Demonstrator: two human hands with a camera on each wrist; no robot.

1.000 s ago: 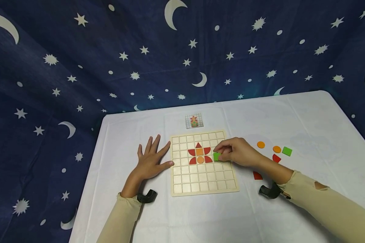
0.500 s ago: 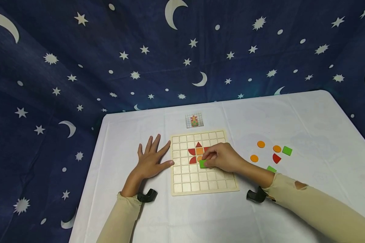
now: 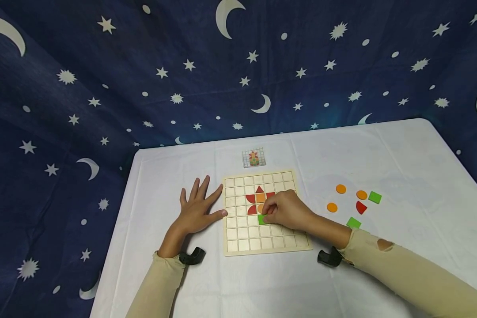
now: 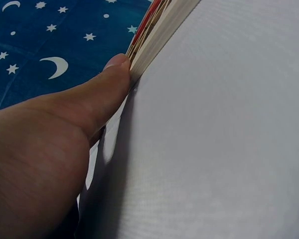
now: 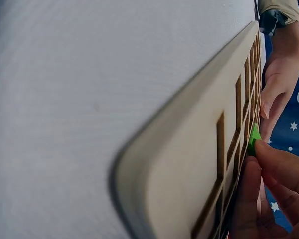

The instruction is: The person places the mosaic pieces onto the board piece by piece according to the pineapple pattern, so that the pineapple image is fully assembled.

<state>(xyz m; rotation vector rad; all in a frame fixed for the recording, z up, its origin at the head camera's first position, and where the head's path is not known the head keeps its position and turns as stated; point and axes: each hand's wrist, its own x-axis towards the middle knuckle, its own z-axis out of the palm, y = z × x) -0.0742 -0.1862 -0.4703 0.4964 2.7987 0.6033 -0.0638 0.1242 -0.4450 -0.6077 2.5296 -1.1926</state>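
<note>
My right hand (image 3: 288, 211) pinches a green square tile (image 3: 262, 219) between thumb and fingers, down at a cell of the wooden grid board (image 3: 238, 246). In the right wrist view the green tile (image 5: 253, 140) shows at the fingertips, tilted against the grid. Just above it on the board sit an orange circle, partly covered by my fingers, an orange square (image 3: 260, 198), a red triangle (image 3: 259, 190) and several red quarter-circle pieces (image 3: 252, 210). My left hand (image 3: 196, 211) rests spread on the cloth, its thumb touching the board's left edge; the left wrist view shows this thumb (image 4: 102, 89) too.
Right of the board lie several orange circles (image 3: 340, 189), two green squares (image 3: 375, 197) and a red quarter-circle (image 3: 361, 207). A small pattern card (image 3: 254, 157) lies behind the board. The table has a white cloth (image 3: 175, 168); a starry dark blue curtain (image 3: 206, 88) hangs beyond.
My right hand has carried the green tile leftward and down across the board to below the orange circle. Loose tiles on the right have come into view from behind the arm. The left hand stays put.
</note>
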